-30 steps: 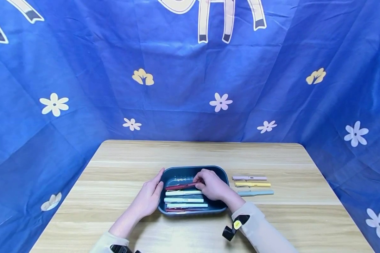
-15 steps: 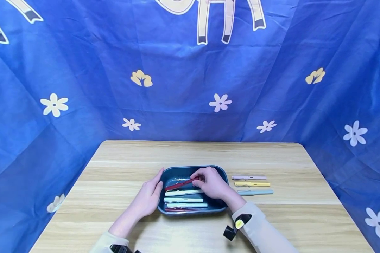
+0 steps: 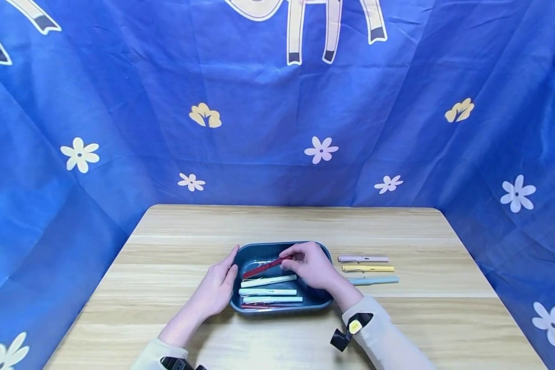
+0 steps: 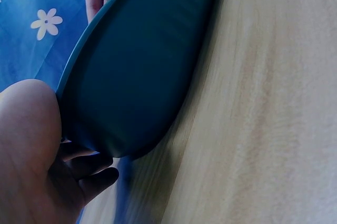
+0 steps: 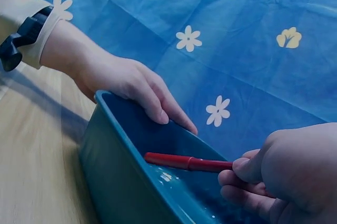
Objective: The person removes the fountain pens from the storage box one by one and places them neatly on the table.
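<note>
A dark teal bin (image 3: 282, 312) stands on the wooden table with several pens lying inside. My left hand (image 3: 215, 288) grips its left end, thumb over the rim and fingers on the outside wall. Over the far part of the bin, my right hand (image 3: 312, 270) pinches the right end of a dark red pen (image 3: 263, 268) between thumb and fingers. The red pen (image 5: 174, 161) slants, its free end lower and pointing left. Pale pens (image 3: 268, 292) lie side by side below it, with another dark red pen (image 3: 259, 307) along the near wall.
To the right of the bin, a lilac pen (image 3: 363, 259), a yellow pen (image 3: 368, 269) and a light blue pen (image 3: 374, 280) lie in a row on the table (image 3: 444, 308). A blue patterned cloth (image 3: 259, 180) hangs behind and at both sides.
My right hand has risen slightly and shifted a little right, lifting the red pen's right end so it tilts more steeply. The left hand stays on the bin.
</note>
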Tool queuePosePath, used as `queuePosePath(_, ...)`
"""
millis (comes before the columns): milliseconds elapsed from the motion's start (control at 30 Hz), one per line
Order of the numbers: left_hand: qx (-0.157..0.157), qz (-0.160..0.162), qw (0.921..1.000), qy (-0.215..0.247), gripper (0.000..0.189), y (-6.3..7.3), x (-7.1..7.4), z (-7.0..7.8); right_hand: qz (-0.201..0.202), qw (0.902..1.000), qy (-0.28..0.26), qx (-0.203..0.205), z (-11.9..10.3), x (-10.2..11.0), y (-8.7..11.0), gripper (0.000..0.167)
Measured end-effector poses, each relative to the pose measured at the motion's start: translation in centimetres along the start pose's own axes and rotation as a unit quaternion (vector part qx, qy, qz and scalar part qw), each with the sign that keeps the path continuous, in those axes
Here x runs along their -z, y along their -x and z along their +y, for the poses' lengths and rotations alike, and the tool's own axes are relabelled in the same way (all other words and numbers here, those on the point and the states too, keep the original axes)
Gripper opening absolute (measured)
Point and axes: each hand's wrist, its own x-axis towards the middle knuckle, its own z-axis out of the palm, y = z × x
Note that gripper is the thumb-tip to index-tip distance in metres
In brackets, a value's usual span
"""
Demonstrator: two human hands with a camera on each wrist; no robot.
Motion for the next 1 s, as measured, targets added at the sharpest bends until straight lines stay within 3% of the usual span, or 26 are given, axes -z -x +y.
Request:
queuePosePath(433,0.002,0.001,1.0,0.003,0.053,0.2,-0.1,0.1,0.01,0.995,-0.099,-0.012,-0.4,1.3,0.9,0.021)
queuePosePath(1000,-0.001,0.005,1.0,0.0,0.053,0.7,-0.2,0.5,0.035,0.9935,-0.109,0.0,-1.0,4.0,2.9,0.02)
